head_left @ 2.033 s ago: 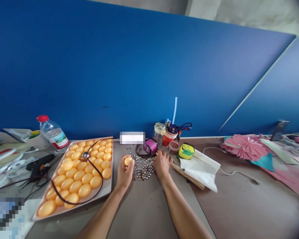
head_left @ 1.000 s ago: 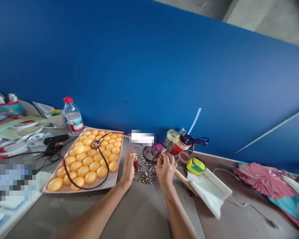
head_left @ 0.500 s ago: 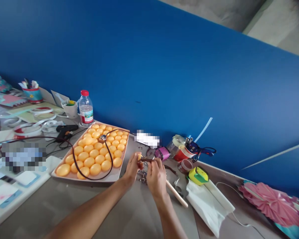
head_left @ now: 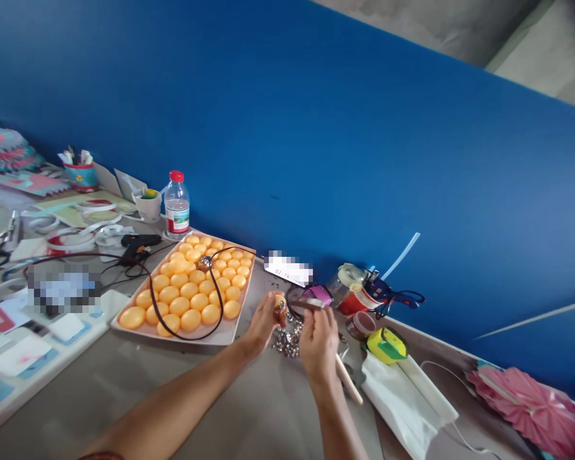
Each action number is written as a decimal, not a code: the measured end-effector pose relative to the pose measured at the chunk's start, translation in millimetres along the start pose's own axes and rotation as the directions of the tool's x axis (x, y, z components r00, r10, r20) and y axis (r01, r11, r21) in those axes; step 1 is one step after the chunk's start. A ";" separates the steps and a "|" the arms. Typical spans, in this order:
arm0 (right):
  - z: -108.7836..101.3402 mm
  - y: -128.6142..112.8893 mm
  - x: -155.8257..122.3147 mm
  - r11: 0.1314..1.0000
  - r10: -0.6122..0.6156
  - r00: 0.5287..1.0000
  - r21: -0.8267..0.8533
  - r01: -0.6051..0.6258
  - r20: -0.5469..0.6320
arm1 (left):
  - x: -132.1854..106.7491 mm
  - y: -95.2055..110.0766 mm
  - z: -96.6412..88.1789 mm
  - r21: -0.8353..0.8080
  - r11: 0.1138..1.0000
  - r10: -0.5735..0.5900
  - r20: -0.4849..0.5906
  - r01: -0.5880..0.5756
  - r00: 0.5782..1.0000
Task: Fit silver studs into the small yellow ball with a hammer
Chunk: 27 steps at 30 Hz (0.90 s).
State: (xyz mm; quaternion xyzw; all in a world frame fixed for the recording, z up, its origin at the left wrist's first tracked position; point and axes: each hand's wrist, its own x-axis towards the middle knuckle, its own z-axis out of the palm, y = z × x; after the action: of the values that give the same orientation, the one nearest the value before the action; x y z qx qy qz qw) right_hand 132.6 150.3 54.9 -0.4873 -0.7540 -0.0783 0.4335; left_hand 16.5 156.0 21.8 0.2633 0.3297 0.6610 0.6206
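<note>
So, from the left: a tray [head_left: 227,333] of orange balls [head_left: 190,319] sits on the table [head_left: 259,409] left of centre, a dark cord [head_left: 152,291] looping over it and what looks like a beaded ball [head_left: 204,262] in its upper part. Near the centre of the frame, the left hand [head_left: 261,327] has its fingers curled round a ball [head_left: 279,299], yellow on top, brown with a few shiny beads lower down. It is probably light, stiff, smooth and thin-walled, so hard squeezing could dent it; the bare sides look best to grip, clear of the brown patch [head_left: 280,319], which may be sticky. Just below lie silver beads [head_left: 286,343], likely hard and apt to roll. Right of them, the right hand [head_left: 319,342] has its fingers closed on a brown stick [head_left: 303,303], its tip pointing left, apparently apart from the ball; the pale handle [head_left: 349,382] below may be the same piece. Farther right are a jar [head_left: 347,276] and a white sheet [head_left: 400,396].
</note>
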 end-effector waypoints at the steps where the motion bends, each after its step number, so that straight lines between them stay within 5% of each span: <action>1: -2.2 -0.7 0.8 1.000 0.017 0.999 0.002 -0.017 -0.041 | 0.1 0.8 0.4 0.003 1.000 -0.004 -0.021 0.004 1.000; 3: -3.0 -2.5 0.4 1.000 0.027 0.998 -0.010 -0.028 -0.064 | 0.5 0.4 0.1 -0.003 1.000 -0.012 -0.028 0.012 1.000; 8: 4.2 -3.5 -3.3 0.999 -0.019 0.988 -0.031 0.024 0.152 | 1.2 -3.8 -1.5 -0.118 0.992 -0.041 0.028 0.044 0.999; 13: -2.0 -2.5 -0.8 1.000 0.019 0.999 -0.015 -0.019 -0.031 | 2.4 -3.4 0.6 -0.135 0.991 -0.022 0.009 0.023 1.000; 18: 4.8 -5.4 -5.6 0.993 -0.059 0.985 -0.095 0.075 0.159 | 1.3 -0.4 1.8 -0.219 0.973 -0.069 0.030 0.074 0.997; 24: -4.0 -1.4 -1.2 0.998 0.029 0.999 -0.051 -0.031 -0.042 | 2.1 1.5 5.2 -0.288 0.952 -0.106 -0.001 0.101 0.994; 27: 1.2 -2.2 -4.2 0.994 -0.010 0.998 -0.107 0.017 0.066 | 0.7 0.2 4.8 -0.338 0.921 -0.182 0.067 0.194 0.981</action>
State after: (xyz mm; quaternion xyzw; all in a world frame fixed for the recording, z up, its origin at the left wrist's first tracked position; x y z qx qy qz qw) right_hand 130.8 147.0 51.8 -0.5071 -0.7659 -0.1059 0.3809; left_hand 20.0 157.3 25.0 0.1294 0.2227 0.6411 0.7229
